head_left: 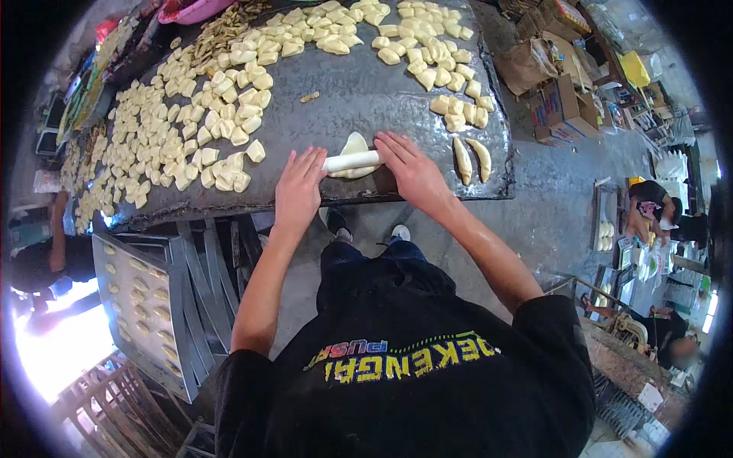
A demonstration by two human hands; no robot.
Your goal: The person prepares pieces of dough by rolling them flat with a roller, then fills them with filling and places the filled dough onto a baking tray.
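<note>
A thin white rolling pin (351, 161) lies across a flattened pale oval of dough (354, 145) at the near edge of the dark, dented metal worktable (366, 91). The left hand (298, 188) rests flat and open-palmed on the pin's left end; the right hand (411, 169) presses flat on its right end. Just right of the pin lie two long shaped dough rolls (472, 159); small pale dough lumps (221, 114) crowd the table to the pin's left and beyond it.
</note>
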